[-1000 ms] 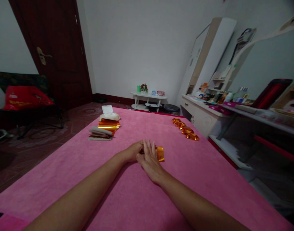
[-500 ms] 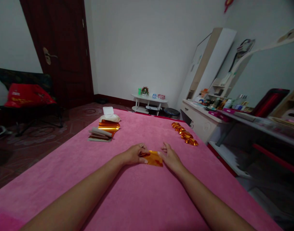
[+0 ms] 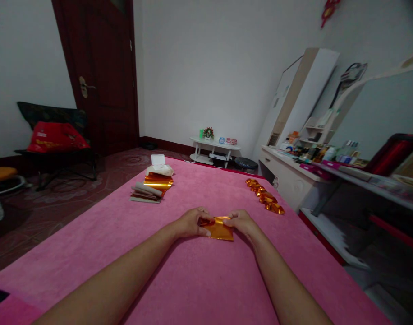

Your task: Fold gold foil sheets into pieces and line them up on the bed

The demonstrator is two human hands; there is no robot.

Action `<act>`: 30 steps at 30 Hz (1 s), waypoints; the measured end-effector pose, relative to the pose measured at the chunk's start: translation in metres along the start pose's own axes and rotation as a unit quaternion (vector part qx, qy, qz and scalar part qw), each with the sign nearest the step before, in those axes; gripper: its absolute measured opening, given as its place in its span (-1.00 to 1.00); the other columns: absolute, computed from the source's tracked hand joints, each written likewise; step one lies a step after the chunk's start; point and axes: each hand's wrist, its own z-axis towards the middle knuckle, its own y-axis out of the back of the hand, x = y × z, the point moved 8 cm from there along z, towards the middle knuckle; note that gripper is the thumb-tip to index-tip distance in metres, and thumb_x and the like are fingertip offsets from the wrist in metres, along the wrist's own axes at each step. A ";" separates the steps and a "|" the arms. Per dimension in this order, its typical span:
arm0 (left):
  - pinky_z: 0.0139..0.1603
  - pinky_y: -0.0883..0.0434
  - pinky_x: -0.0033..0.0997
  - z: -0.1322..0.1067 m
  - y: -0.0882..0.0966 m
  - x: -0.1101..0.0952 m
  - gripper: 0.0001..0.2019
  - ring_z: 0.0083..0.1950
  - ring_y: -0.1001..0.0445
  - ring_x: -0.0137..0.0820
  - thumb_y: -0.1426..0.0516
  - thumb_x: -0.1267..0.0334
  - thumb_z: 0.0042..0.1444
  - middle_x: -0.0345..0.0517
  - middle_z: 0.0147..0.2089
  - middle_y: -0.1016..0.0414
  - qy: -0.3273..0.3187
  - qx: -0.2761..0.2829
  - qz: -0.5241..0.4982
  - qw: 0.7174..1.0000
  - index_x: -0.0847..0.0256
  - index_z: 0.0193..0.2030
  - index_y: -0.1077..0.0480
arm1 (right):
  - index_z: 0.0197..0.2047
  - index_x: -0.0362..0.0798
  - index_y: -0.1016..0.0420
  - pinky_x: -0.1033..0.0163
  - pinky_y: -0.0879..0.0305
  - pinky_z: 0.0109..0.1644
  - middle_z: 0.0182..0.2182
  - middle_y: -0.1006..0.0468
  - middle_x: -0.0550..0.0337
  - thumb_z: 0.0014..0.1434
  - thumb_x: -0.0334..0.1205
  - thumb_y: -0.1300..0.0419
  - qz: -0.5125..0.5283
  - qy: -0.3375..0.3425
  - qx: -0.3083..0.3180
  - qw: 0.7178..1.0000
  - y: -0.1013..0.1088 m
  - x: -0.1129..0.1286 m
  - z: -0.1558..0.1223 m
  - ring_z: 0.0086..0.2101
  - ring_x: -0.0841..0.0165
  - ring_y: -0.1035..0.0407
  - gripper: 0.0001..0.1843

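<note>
Left hand (image 3: pixel 190 223) and right hand (image 3: pixel 244 223) hold gold foil (image 3: pixel 222 231) over pink cloth (image 3: pixel 196 280), wall (image 3: pixel 206 72) beyond.

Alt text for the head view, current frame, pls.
A person's left grip and right grip hold a gold sheet over a pink cloth. Farther off lie a grey stack, gold foil and a white packet at left, and a row of shiny gold pieces at right. Behind: a door and white table.

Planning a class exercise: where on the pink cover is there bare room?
Bare pink cover: between grey sheets and folded gold row; nearside of the held gold sheet. Crowded: that sheet, between left hand and right hand, and around the grey sheets.
</note>
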 end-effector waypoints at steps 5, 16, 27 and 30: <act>-0.27 -0.38 -0.42 0.000 0.027 0.012 -0.41 -0.23 -0.43 -0.39 -0.28 0.10 -0.09 -0.05 -0.15 -0.41 0.037 -0.189 -0.107 0.975 0.20 0.12 -0.32 | -0.56 -0.09 -0.37 0.35 -0.13 -0.57 -0.67 -0.44 0.25 -0.19 -0.07 -0.27 0.084 0.048 -0.085 0.992 0.011 0.015 -0.001 -0.64 0.42 -0.28 -0.73; -0.57 -0.17 -0.58 -0.001 0.004 -0.007 -0.62 -0.60 -0.30 -0.57 -0.27 0.00 -0.11 -0.09 -0.55 -0.45 0.129 -0.183 -0.277 0.934 0.38 -0.47 -0.45 | -0.49 -0.10 -0.41 0.35 -0.19 -0.54 -0.61 -0.48 0.25 -0.11 -0.04 -0.30 0.160 0.126 -0.155 0.967 0.019 0.051 -0.014 -0.59 0.39 -0.33 -0.71; -0.55 -0.22 -0.54 -0.008 0.008 0.000 -0.65 -0.58 -0.30 -0.55 -0.32 0.06 -0.17 -0.15 -0.55 -0.41 0.143 -0.326 -0.407 0.841 0.37 -0.45 -0.44 | -0.30 -0.05 -0.35 0.44 -0.09 -0.66 -0.50 -0.46 0.27 0.04 0.18 -0.19 0.270 0.081 -0.004 0.960 -0.026 0.052 -0.028 -0.63 0.51 -0.27 -0.57; -0.56 -0.20 -0.56 -0.009 0.010 0.001 -0.66 -0.58 -0.29 -0.57 -0.32 0.09 -0.16 -0.19 -0.56 -0.39 0.131 -0.343 -0.434 0.823 0.36 -0.46 -0.42 | -0.27 -0.03 -0.30 0.45 -0.06 -0.70 -0.53 -0.41 0.34 -0.06 0.15 -0.28 0.287 0.024 0.008 0.958 -0.040 0.042 -0.030 -0.68 0.54 -0.23 -0.53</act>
